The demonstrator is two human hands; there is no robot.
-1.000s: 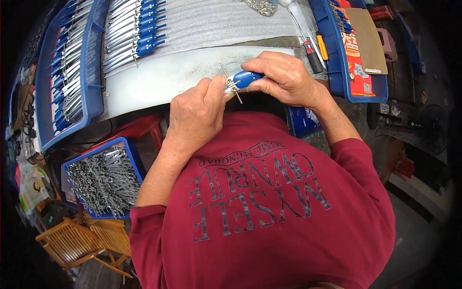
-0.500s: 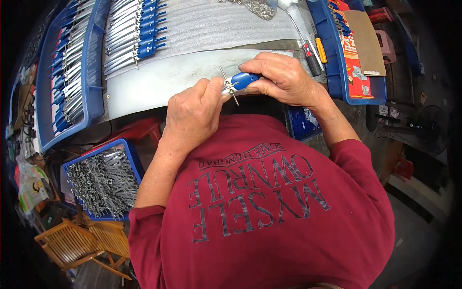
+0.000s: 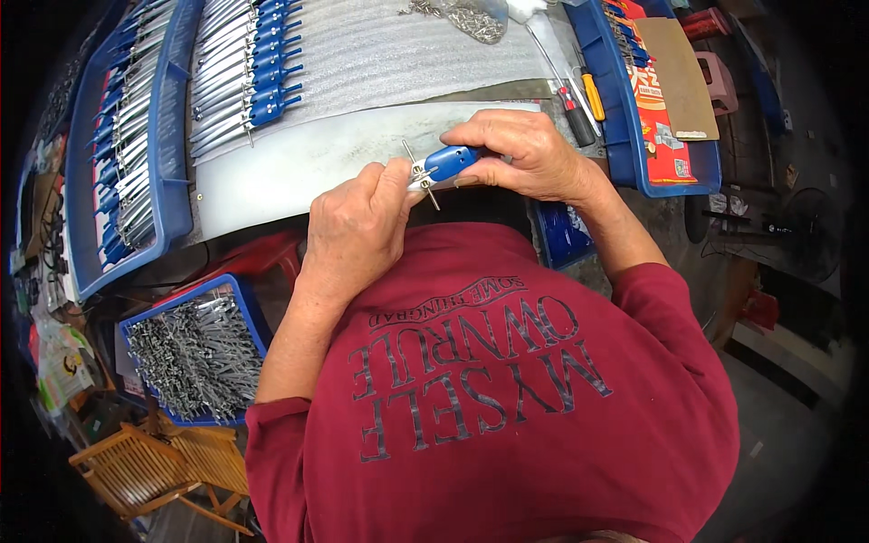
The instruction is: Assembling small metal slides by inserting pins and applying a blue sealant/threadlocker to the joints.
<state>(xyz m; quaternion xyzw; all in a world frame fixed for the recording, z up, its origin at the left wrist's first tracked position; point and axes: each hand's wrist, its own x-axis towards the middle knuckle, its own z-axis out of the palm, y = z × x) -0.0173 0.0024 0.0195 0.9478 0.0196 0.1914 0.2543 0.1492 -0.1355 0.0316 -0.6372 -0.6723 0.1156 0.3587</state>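
Observation:
A blue plastic piece with a silver metal end (image 3: 450, 163) is held between my two hands, over the near edge of a white board (image 3: 272, 185). A thin metal rod passes crosswise through its metal end. My left hand (image 3: 358, 215) grips the metal end, its thumb and forefinger beside the rod; the rest of that end is hidden in the hand. My right hand (image 3: 529, 154) pinches the blue end between thumb and fingers. Similar blue-and-silver pieces (image 3: 269, 107) lie in a neat row beyond the board on a foam sheet (image 3: 371, 54).
Blue trays stand at left (image 3: 172, 195) and right (image 3: 638, 170). Near the right tray lie a yellow-handled screwdriver (image 3: 593, 96) and a red-and-black one (image 3: 577, 119). A clear bag of small metal parts (image 3: 486, 25) lies farther back. Below left are a blue bin (image 3: 256, 312) and a wooden chair (image 3: 131, 466).
The whole view has shifted slightly. Both hands keep the same hold on the blue-and-silver piece, with little visible movement.

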